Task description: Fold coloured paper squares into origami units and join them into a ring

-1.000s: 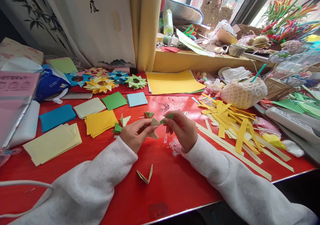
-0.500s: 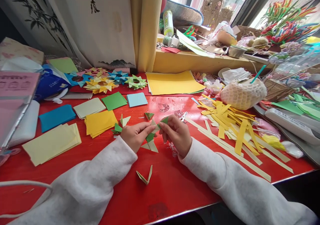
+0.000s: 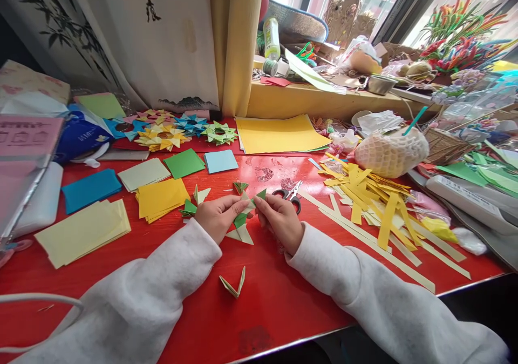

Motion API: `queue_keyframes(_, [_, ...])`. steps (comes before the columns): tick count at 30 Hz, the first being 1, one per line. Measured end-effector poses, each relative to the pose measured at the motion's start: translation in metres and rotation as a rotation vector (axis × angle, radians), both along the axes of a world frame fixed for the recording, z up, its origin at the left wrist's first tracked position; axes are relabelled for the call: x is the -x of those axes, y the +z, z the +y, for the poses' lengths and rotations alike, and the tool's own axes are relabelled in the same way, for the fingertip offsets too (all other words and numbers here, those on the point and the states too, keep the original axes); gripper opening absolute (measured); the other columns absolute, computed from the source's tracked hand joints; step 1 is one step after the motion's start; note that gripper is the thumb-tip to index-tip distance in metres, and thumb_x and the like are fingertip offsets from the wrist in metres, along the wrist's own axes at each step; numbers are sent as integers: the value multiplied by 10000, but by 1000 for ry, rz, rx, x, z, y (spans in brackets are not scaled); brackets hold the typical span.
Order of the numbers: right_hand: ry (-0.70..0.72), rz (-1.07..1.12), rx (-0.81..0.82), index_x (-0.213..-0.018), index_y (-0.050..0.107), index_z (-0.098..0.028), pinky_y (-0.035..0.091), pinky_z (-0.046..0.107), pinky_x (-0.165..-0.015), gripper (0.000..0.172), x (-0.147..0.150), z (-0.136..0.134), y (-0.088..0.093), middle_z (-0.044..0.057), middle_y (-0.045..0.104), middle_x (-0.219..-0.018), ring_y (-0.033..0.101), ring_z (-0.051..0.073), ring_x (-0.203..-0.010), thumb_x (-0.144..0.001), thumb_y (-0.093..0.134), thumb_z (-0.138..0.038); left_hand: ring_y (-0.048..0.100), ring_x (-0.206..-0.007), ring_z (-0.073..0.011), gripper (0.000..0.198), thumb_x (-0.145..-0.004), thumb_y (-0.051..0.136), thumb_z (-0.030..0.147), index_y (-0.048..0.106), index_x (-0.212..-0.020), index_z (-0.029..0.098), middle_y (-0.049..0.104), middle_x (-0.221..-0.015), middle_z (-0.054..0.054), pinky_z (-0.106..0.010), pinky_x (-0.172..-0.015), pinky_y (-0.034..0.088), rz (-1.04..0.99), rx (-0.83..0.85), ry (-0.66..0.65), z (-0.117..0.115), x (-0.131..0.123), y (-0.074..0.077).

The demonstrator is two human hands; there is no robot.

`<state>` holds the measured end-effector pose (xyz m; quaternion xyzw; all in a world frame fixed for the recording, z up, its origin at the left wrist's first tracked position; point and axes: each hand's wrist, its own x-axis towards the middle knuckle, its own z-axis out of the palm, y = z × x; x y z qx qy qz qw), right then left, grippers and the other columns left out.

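"What takes up the most room?"

"A glossy red table (image 3: 299, 321). Behind it, at the left, a pale hanging (image 3: 174, 56) carries black brush-written characters; the lowest reads 痕, the others are unclear."

"Any other writing?"

"A pink sheet (image 3: 30, 134) at far left has dark print, too blurred to read. The blue packet (image 3: 87, 129) just beside it bears pale lettering, also illegible."

"And the hands?"

"Over the middle of the table. The left hand (image 3: 216, 218) pinches the cream part of a folded paper piece (image 3: 240, 221) between thumb and fingers; the right hand (image 3: 280, 221) pinches its green tip."

"How is it turned?"

"It slants between the hands: the green tip points up and right, and the long axis runs down-left toward the person. Fingers hide the joins. Nearer the person lies a cream V-shaped fold (image 3: 229, 288), its open end facing away."
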<state>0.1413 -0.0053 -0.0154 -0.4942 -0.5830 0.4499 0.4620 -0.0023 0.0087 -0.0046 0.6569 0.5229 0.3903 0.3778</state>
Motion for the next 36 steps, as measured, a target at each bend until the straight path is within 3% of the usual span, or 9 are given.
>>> queue_keyframes(5, [-4,-58,-44,-577,426,-168,271,188,-392,334,-1,3,1,-45,412,-472,350,55,-407,-775,422,-437,620,-622,-157,207,-675,571,369,671,-739,199,674,-657,-18,-213,-535,486,-77,39,-36,3,1,0])
queue_keyframes(10, [102,-61,-42,-624,437,-166,258,183,-383,295,-6,6,2,-48,401,-484,333,48,-396,-785,417,-412,623,-687,-181,273,-663,566,414,644,-739,164,678,-680,-43,-258,-626,486,-195,208,-31,3,0,3])
queue_keyframes(16, [48,-127,-58,-591,417,-163,250,186,-397,311,-6,6,0,-46,384,-477,324,49,-416,-788,417,-404,608,-730,-174,282,-635,600,391,635,-765,142,670,-737,-56,-273,-707,461,-237,259,-130,4,0,2])
queue_keyframes(21, [43,-194,-68,-544,397,-160,239,191,-407,348,-7,7,-3,-44,375,-467,313,53,-430,-783,418,-412,591,-681,-164,267,-678,554,381,621,-765,137,652,-685,-42,-264,-637,454,-187,280,-259,7,2,-2])
queue_keyframes(30, [94,-227,-42,-566,425,-159,235,193,-403,348,-9,10,-5,-41,386,-462,324,59,-430,-784,402,-429,584,-656,-172,286,-647,578,395,621,-727,123,652,-673,-52,-265,-611,446,-152,321,-260,11,4,-8])
queue_keyframes(36, [183,-238,-5,-558,442,-151,257,188,-406,366,-10,9,-3,-37,395,-465,343,58,-436,-783,399,-436,568,-557,-153,258,-642,579,382,609,-663,127,639,-604,-43,-252,-533,441,-135,330,-338,12,6,-11])
